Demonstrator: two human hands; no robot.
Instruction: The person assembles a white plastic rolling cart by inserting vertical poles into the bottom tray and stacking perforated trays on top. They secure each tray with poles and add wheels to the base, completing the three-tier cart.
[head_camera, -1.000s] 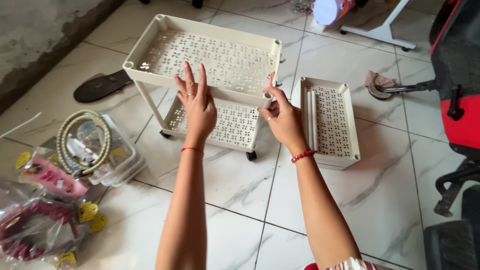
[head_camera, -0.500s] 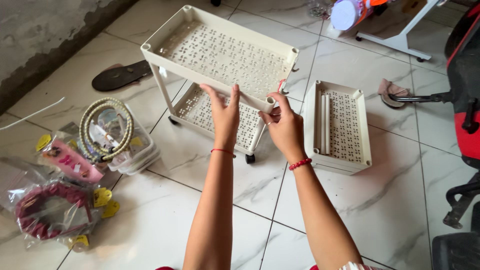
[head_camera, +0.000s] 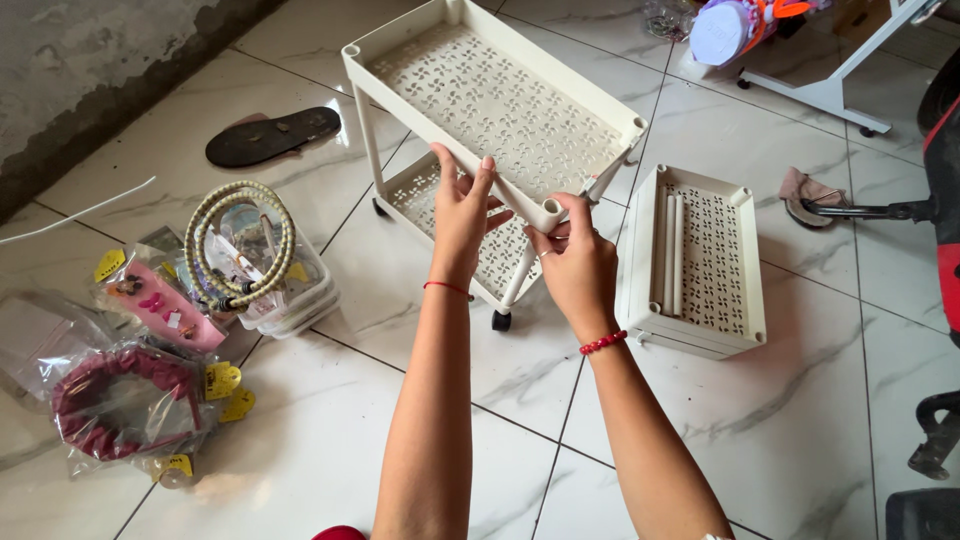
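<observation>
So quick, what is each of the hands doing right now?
Left hand: closed on the near rim of the cream cart's top tray.
Right hand: pinching the tray's near corner post socket.

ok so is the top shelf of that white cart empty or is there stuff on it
Empty. The top shelf of the white cart shows only its bare perforated surface; the left hand and right hand grip its near rim and corner.

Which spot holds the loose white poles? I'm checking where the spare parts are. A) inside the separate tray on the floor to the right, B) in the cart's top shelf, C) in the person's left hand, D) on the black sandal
A: the white poles lie side by side inside the separate tray on the floor, right of the cart.
</observation>
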